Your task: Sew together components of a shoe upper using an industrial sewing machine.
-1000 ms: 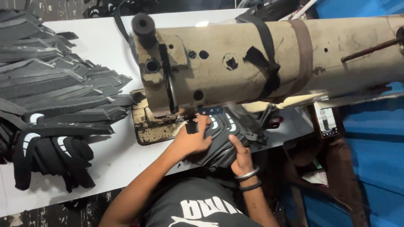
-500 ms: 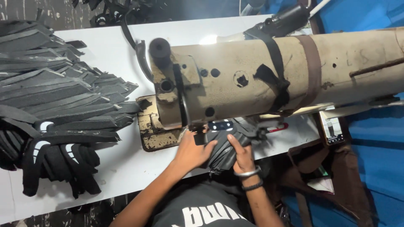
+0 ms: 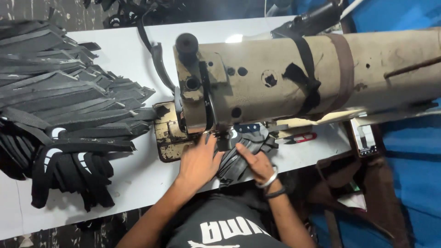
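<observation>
Both hands lie flat: left hand point(image 3: 198, 160) and right hand point(image 3: 255, 161) press the black piece point(image 3: 234, 166) under the needle point(image 3: 223, 142). Fingers so near could get stitched, I think.

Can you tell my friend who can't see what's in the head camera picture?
Two bare hands, left hand and right hand, press black fabric pieces flat under a big, worn beige sewing machine. A heap of black strips lies on the white table to the left.
</observation>
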